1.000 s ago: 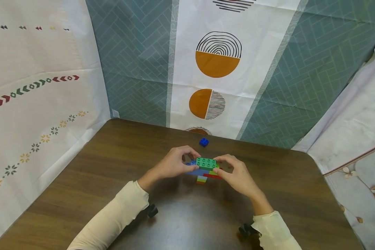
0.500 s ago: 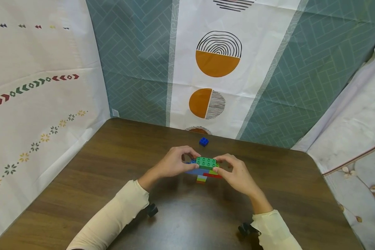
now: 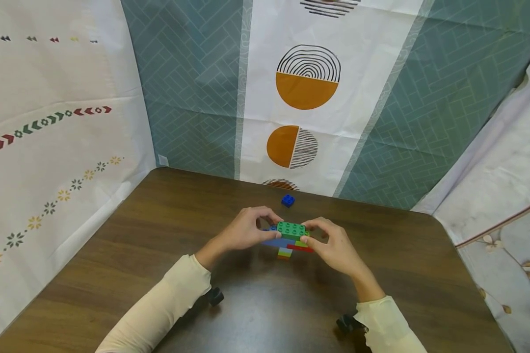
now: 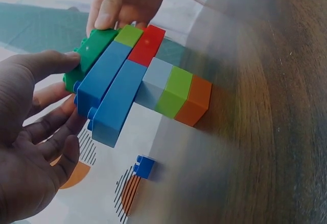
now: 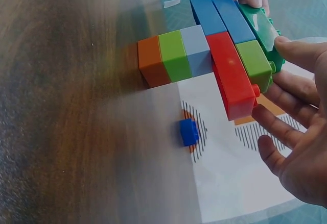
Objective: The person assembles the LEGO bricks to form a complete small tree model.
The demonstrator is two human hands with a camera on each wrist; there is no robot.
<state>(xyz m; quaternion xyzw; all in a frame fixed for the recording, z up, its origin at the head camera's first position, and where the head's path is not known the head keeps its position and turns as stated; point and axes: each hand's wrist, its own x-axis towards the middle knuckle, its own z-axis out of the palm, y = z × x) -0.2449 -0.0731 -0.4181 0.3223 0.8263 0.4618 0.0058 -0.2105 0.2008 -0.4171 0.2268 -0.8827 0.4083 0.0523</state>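
Observation:
A green toy building brick (image 3: 290,230) lies on top of a standing stack of bricks. My left hand (image 3: 250,229) pinches its left end between thumb and fingers, and my right hand (image 3: 333,243) pinches the right end. Below it come a blue brick (image 4: 104,78) and a lime brick (image 5: 254,63) side by side. Under those sit another blue brick (image 4: 120,104) and a red brick (image 5: 231,76). The narrow column beneath has a pale grey-blue brick (image 5: 195,50), a lime brick (image 5: 174,55) and an orange brick (image 5: 152,61) at the table.
A small dark blue brick (image 3: 288,200) lies on the wooden table (image 3: 194,196) behind the stack, near the back edge. Patterned cloths (image 3: 194,88) hang behind the table and along both sides.

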